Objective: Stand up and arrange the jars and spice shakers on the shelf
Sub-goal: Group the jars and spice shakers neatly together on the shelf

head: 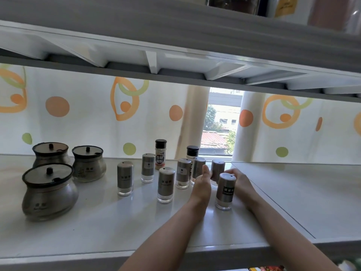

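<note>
Three round glass jars with dark lids stand upright at the left: jar (50, 153), jar (88, 163), and a nearer jar (48, 192). Several steel shakers stand in the middle of the white shelf (97, 227), among them shaker (125, 178) and shaker (166, 184). My left hand (202, 184) grips a rear steel shaker (218, 167) from its left side. My right hand (241, 181) curls its fingers against that shaker's right side, partly hidden by a front shaker (225, 190). Two black-capped spice bottles, bottle (160, 153) and bottle (192, 151), stand at the back.
The upper shelf (175, 55) hangs low overhead, with items on top at the right. A patterned curtain (88, 114) runs behind the shelf, with a window gap (220, 130). A seam (273, 202) crosses the shelf on the right.
</note>
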Available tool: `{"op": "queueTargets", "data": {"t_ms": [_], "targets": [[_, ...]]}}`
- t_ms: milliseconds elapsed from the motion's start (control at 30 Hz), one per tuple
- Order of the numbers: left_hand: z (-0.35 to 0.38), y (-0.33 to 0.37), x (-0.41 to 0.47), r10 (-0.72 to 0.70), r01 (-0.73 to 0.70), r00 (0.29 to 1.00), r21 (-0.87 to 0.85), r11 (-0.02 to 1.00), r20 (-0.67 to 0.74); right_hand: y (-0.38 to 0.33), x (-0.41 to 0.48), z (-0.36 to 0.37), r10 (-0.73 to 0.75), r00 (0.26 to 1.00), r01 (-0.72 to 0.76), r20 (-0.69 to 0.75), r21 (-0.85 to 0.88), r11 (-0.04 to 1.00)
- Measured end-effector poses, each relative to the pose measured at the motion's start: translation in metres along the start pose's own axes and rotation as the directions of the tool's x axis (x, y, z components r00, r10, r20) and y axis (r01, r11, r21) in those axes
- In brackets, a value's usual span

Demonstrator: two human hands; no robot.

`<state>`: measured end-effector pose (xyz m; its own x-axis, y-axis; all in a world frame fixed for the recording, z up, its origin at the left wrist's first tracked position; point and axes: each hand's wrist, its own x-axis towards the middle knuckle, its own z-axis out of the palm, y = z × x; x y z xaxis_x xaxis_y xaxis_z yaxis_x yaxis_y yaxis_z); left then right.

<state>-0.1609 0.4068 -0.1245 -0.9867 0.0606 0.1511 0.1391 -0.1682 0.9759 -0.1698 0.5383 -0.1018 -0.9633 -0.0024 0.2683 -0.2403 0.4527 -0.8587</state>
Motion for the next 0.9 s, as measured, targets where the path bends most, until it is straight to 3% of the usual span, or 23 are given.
{"op": "queueTargets", "data": {"t_ms": [733, 900], "targets": [[0.001, 0.005, -0.009, 0.08, -0.079, 0.997, -0.012, 0.997, 0.018, 0.006, 0.006, 0.005, -0.035, 0.999, 0.041, 0.039, -0.16, 0.986], [0.001, 0.004, -0.008, 0.088, -0.087, 0.996, -0.007, 0.996, 0.019, 0.006, 0.006, 0.001, -0.08, 0.993, 0.09, 0.086, -0.118, 0.989]]}}
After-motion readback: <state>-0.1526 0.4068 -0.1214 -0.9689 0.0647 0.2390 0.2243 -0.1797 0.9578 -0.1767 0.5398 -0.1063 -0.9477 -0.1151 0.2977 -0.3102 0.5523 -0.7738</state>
